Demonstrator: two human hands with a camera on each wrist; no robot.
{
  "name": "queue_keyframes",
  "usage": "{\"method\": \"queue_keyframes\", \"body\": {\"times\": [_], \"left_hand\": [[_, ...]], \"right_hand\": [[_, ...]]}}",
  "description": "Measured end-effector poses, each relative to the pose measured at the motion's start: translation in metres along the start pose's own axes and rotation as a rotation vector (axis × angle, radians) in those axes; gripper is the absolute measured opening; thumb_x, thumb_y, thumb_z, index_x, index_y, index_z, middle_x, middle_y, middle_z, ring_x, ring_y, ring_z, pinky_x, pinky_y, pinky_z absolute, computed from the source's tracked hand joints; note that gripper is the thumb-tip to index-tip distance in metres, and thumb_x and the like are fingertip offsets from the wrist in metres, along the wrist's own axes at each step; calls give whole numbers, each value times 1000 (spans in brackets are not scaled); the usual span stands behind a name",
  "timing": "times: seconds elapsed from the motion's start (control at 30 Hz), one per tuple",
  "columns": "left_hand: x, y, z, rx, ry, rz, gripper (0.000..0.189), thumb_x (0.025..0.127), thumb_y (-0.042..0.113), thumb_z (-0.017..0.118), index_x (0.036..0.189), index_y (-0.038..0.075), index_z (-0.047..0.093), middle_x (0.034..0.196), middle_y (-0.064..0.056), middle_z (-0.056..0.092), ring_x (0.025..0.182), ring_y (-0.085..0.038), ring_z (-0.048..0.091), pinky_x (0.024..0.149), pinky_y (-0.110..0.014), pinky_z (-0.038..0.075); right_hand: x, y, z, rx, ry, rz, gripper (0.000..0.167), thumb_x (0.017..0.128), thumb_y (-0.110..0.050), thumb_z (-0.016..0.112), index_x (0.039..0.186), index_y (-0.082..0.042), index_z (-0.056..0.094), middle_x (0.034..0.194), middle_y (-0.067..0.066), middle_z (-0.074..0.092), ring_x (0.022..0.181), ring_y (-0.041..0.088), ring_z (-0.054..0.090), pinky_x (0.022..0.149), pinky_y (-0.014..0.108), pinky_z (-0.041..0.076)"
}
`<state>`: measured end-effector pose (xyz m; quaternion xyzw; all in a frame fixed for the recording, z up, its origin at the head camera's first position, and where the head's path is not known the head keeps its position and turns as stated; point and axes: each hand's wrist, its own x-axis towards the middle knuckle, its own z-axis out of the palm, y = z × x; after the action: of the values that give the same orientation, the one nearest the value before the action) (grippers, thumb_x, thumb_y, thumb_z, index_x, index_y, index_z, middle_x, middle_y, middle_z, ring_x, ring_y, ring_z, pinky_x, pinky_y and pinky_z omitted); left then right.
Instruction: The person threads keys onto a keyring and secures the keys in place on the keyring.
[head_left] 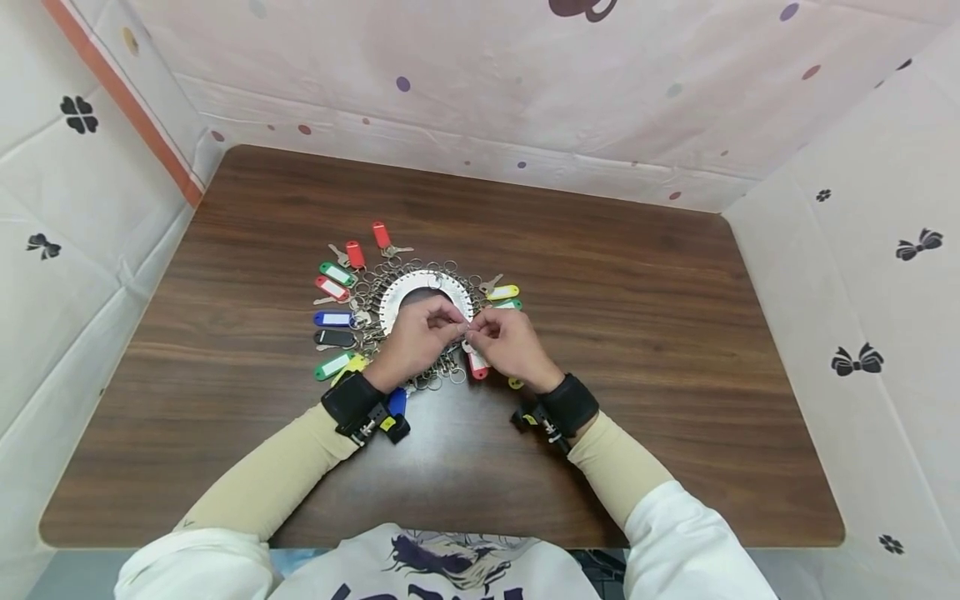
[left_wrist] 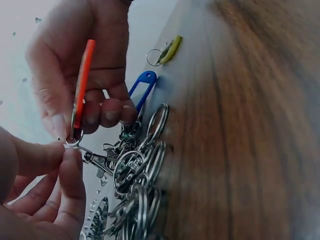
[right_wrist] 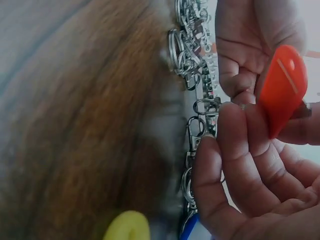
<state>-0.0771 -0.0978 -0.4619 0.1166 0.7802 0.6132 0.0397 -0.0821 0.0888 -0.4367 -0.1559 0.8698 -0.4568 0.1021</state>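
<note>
A round white metal plate (head_left: 388, 302) lies on the table, its rim hung with many small clasps and split rings. Over its right front edge both hands meet at the fingertips. The left hand (head_left: 422, 340) pinches a small split ring (left_wrist: 74, 142) between thumb and forefinger, beside a swivel clasp (left_wrist: 95, 159). From that ring come a red key tag (right_wrist: 284, 90) and a key, which the right hand (head_left: 513, 346) holds at the ring end, the tag standing against its fingers. The key is mostly hidden behind the tag and fingers.
Keys with coloured tags fan out around the plate: red (head_left: 381, 235), blue (head_left: 333, 319), black (head_left: 334, 338) and green (head_left: 333, 367) on the left, yellow (head_left: 502, 292) on the right. A blue tag (head_left: 397, 402) lies near the left wrist. The brown table (head_left: 637, 275) meets covered walls.
</note>
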Motion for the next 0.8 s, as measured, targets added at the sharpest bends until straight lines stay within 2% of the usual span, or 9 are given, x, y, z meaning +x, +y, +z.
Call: {"method": "queue_keyframes", "body": {"times": [0.07, 0.2, 0.27, 0.37, 0.53, 0.67, 0.8], "left_hand": [[-1, 1, -2, 112, -14, 58, 4, 93, 3, 73, 97, 2, 74, 93, -13, 77, 79, -15, 72, 72, -23, 58], [-3, 4, -6, 336, -64, 226, 11, 88, 2, 72, 97, 4, 79, 97, -9, 79, 81, -15, 73, 74, -28, 61], [-3, 5, -8, 413, -96, 303, 14, 86, 1, 71, 97, 5, 80, 99, -7, 80, 83, -15, 74, 77, -30, 62], [-1, 8, -12, 469, -129, 374, 15, 87, 2, 71, 97, 5, 81, 99, -6, 81, 88, -18, 75, 82, -34, 62], [2, 6, -17, 502, -172, 423, 14, 90, 5, 70, 98, 6, 82, 101, -6, 82, 94, -20, 77, 87, -38, 62], [2, 7, -18, 504, -196, 427, 17, 88, 6, 70, 100, 6, 82, 102, -6, 81, 94, -20, 76, 88, -39, 61], [2, 8, -17, 517, -187, 425, 16, 88, 6, 70, 99, 8, 82, 99, -4, 81, 89, -18, 75, 85, -38, 61]], "right_hand": [[1, 0, 0, 33, -15, 15, 7, 92, -3, 69, 88, 0, 74, 71, 4, 68, 58, 6, 54, 54, 19, 44], [2, -1, -4, 133, -53, 85, 7, 92, -2, 68, 89, 1, 74, 69, -3, 66, 58, 4, 54, 54, 19, 42], [3, -1, -6, 185, -82, 110, 8, 93, -2, 66, 91, 2, 73, 68, -5, 64, 58, 4, 54, 54, 19, 43], [3, -3, -9, 235, -127, 130, 11, 95, -3, 64, 95, 4, 73, 67, -6, 63, 59, 5, 54, 55, 19, 44], [3, -1, -12, 266, -179, 164, 14, 98, -5, 64, 101, 4, 74, 67, -6, 63, 59, 6, 52, 56, 20, 43], [5, 1, -12, 333, -188, 206, 15, 99, -5, 64, 103, 7, 73, 69, -5, 65, 60, 7, 54, 57, 21, 45], [6, 2, -12, 431, -189, 232, 19, 99, -3, 62, 105, 12, 71, 73, 0, 68, 62, 8, 57, 59, 20, 47]]}}
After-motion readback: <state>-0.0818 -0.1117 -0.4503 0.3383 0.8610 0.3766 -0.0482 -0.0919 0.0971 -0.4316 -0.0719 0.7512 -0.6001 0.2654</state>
